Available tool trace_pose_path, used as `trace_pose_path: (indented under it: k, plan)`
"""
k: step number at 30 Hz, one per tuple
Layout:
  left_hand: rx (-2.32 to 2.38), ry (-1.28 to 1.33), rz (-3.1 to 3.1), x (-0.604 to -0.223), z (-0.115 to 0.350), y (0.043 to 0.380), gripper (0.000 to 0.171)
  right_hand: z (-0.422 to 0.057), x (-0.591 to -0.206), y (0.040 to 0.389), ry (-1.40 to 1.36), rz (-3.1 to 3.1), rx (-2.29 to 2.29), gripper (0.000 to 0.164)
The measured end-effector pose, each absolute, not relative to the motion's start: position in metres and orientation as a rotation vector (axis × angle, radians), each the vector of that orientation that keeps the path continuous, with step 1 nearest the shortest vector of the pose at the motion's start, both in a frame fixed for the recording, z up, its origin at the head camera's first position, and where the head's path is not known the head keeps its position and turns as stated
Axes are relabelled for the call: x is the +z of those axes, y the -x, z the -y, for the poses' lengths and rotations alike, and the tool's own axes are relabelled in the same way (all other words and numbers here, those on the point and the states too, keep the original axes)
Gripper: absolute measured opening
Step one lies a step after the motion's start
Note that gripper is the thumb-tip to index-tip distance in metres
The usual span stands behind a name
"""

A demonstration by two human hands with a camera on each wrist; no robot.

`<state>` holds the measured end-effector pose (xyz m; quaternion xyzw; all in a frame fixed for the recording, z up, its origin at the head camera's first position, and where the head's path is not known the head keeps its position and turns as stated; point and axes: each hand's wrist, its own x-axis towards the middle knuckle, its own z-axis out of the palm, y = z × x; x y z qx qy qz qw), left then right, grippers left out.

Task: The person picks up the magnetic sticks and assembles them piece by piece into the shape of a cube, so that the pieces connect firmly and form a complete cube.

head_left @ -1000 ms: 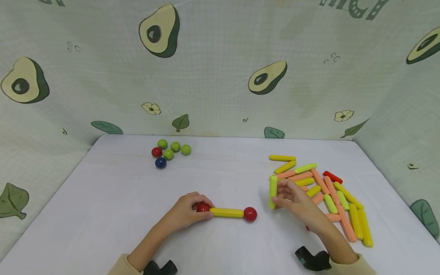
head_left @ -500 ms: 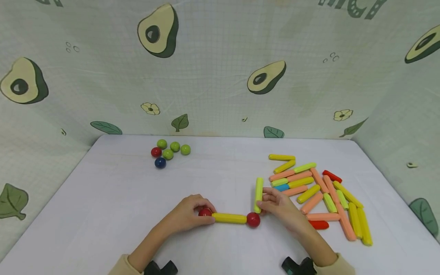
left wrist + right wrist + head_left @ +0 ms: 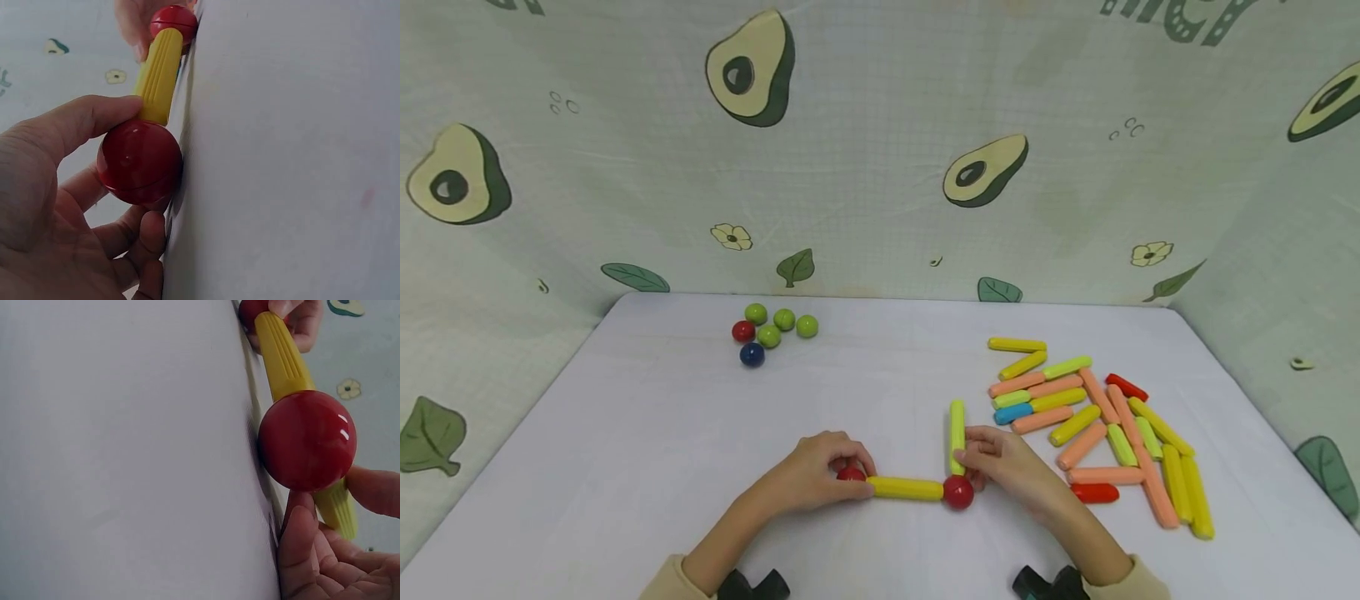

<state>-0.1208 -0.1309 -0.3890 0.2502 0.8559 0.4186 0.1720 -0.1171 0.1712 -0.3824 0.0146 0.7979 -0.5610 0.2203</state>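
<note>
A yellow stick (image 3: 907,489) lies across the front of the table with a red ball at either end. My left hand (image 3: 812,477) grips the left red ball (image 3: 851,473), its thumb reaching the stick's end in the left wrist view. At the other end is the right red ball (image 3: 958,492). My right hand (image 3: 1015,468) pinches a lime-green stick (image 3: 957,435) by its lower part. This stick's near end meets the right ball, at about a right angle to the yellow stick. In the right wrist view the right ball (image 3: 307,440) hides that joint.
Several yellow, orange, lime and red sticks (image 3: 1083,442), with one blue, lie in a loose group to the right. At the back left sit several green balls (image 3: 768,336), a red ball (image 3: 743,331) and a dark blue ball (image 3: 752,355). A patterned cloth (image 3: 865,167) hangs behind.
My right hand has carried the lime-green stick leftward and down to the right red ball. The yellow stick with its two balls has shifted slightly right and nearer, with my left hand on it.
</note>
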Motion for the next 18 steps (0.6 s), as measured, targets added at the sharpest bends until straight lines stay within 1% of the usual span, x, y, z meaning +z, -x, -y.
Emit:
trace_pose_path:
  k: [3, 18]
  plan:
    - [1.153, -0.716, -2.420, -0.3880, 0.1301, 0.1192, 0.013, -0.1729, -0.3820, 0.1175, -0.029, -2.208, -1.518, 0.062]
    - [1.108, -0.749, -2.403, -0.3860, 0.1297, 0.1179, 0.013, -0.1751, -0.3834, 0.1168, 0.014, -2.171, -1.526, 0.063]
